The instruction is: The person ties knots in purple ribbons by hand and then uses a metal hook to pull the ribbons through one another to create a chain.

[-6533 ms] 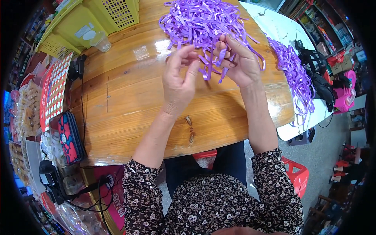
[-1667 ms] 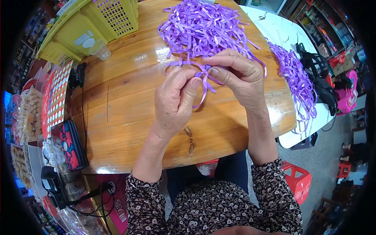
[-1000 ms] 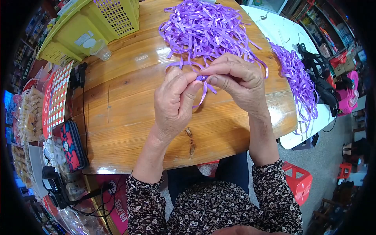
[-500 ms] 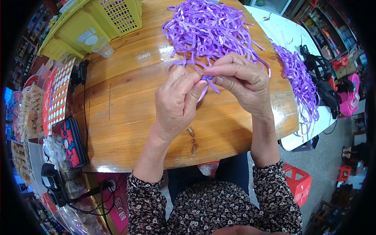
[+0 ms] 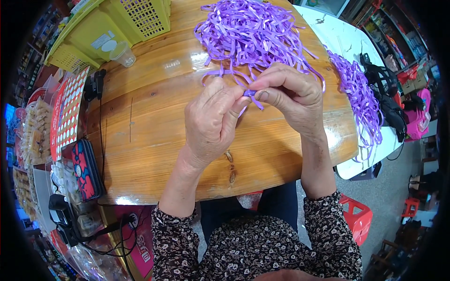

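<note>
Stands as a varnished wooden table (image 5: 145,159); carries a tangled heap of purple ribbons (image 5: 251,35), a yellow plastic basket (image 5: 86,37) and a clear plastic cup (image 5: 123,55). To its right, as a white marbled table (image 5: 336,33), bears a second ribbon pile (image 5: 358,100).

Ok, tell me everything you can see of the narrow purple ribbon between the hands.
The narrow purple ribbon looks smooth and satiny. The left hand and right hand pinch a bunched section above the glossy brown wooden table; whether it is knotted, I cannot tell. A short stretch slants down below the pinch. Curved strands behind the hands may belong to it.
</note>
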